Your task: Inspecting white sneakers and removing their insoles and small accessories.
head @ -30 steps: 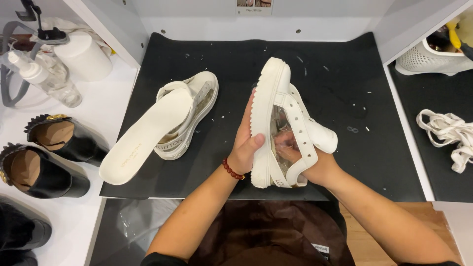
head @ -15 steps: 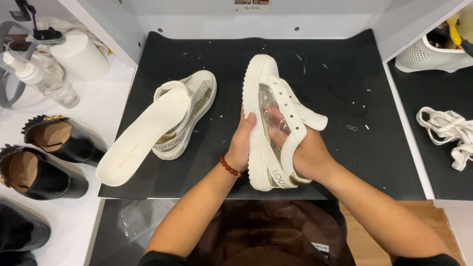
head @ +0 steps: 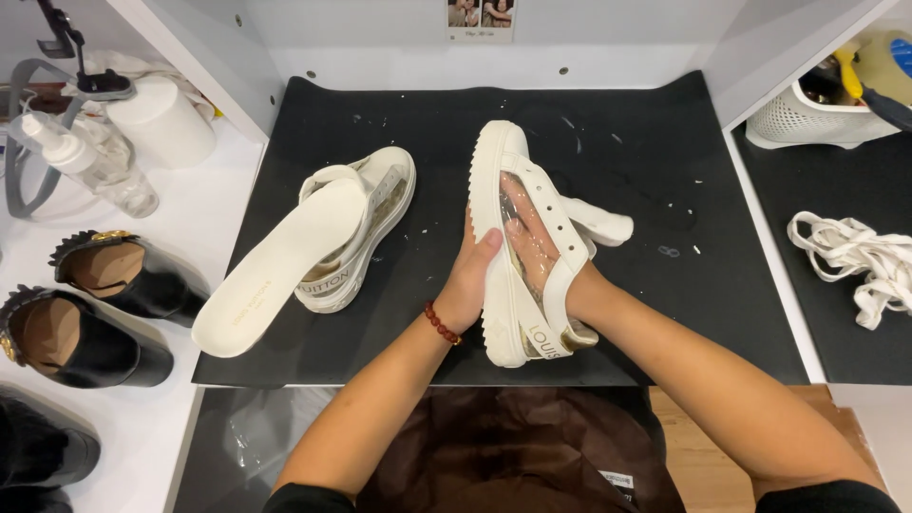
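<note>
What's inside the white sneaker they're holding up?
Inside the white sneaker is the person's right hand, its fingers showing through the clear side panel. The left hand grips the sole from outside. The toe end's interior is hidden by the white upper.

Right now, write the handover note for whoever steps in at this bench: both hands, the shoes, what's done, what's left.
Left hand: grips the sole side of the white sneaker, which is held on edge over the black mat.
Right hand: pushed inside that sneaker, fingers visible through its clear side panel.
Second sneaker: lying on the mat to the left, its white insole pulled out and resting across it.
Laces: a loose white bundle on the mat at right.
Done: laces out of the held sneaker, one insole removed.
Left: cannot tell whether the held sneaker has its insole in.
</note>
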